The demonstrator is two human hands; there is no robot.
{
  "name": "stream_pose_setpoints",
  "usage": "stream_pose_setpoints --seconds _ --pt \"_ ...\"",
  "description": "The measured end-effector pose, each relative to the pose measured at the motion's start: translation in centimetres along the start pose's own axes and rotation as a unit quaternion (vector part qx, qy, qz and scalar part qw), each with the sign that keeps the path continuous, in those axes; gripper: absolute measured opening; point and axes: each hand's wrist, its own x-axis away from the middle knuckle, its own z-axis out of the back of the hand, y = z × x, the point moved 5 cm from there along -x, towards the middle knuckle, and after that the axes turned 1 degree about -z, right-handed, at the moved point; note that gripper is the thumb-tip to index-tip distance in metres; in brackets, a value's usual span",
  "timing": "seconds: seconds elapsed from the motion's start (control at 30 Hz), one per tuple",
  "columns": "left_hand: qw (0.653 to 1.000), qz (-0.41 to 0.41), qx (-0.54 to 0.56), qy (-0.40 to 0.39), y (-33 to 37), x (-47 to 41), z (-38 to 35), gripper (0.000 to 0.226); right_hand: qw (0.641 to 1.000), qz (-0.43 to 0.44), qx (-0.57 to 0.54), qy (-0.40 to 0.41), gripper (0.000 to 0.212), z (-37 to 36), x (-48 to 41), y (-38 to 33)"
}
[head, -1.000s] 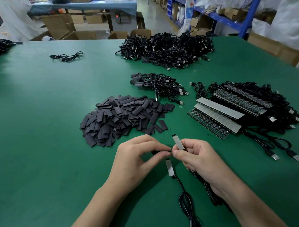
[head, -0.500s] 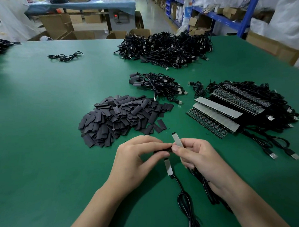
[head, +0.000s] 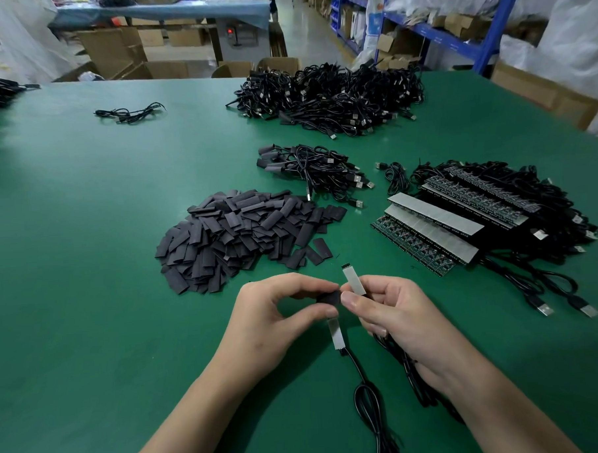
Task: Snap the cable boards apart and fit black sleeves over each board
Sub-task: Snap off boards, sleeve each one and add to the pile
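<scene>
My left hand [head: 274, 316] pinches a black sleeve [head: 329, 298] between thumb and forefinger. My right hand [head: 394, 314] meets it at the fingertips and holds a small grey cable board [head: 353, 280] that sticks up above its thumb, with black cables trailing under the palm. A second grey board [head: 336, 334] on a black cable [head: 366, 394] lies on the green table [head: 87, 269] just below the two hands. A heap of black sleeves [head: 243, 232] lies behind the hands.
Unsnapped board strips with cables [head: 461, 219] are stacked at the right. A small bundle of sleeved cables [head: 315, 170] and a big cable pile [head: 329, 95] lie further back. One loose cable [head: 130, 113] sits far left. Cardboard boxes and blue shelving stand beyond the table.
The black sleeve now shows more plainly between my left fingertips, close against the right thumb. Both hands stay in nearly the same place.
</scene>
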Motion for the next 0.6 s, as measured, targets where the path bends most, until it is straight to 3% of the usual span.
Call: stream_pose_setpoints --seconds 0.6 --pt "1.000 0.007 0.026 -0.007 -0.09 0.00 0.02 0.020 1.000 0.003 -0.005 -0.013 0.017 -0.06 -0.28 0.24"
